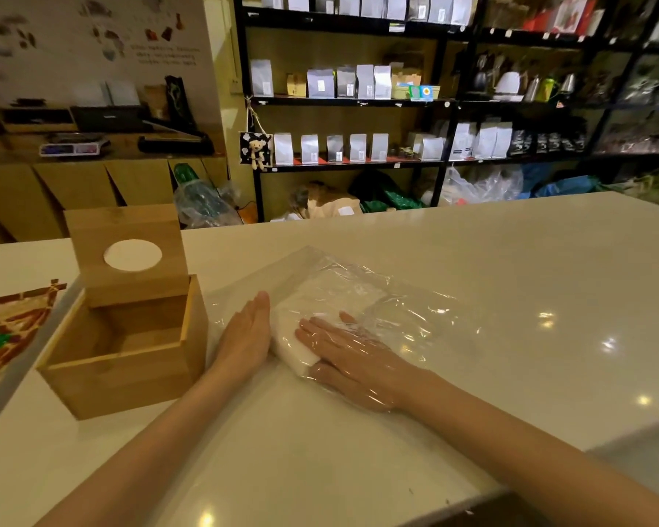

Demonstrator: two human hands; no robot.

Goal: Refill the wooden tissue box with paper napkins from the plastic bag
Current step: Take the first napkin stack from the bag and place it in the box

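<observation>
Two hands: right hand (352, 361) inside one plastic bag (389, 298) gripping one napkin stack (301, 336); left hand (246, 336) flat, open beside it; one wooden box (122, 378) empty.

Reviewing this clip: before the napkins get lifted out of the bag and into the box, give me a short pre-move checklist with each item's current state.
1. Wooden tissue box lid raised: ok, it stands up at the back.
2. Box interior free: ok, no napkins show inside.
3. Right hand inside the plastic bag: ok, film covers it.
4. Right hand on the napkin stack: ok, fingers lie on top; a firm grasp, cannot tell.
5. Left hand steadying the stack: ok, flat against its left side.
6. Bag mouth wide enough for the stack: cannot tell.
</observation>
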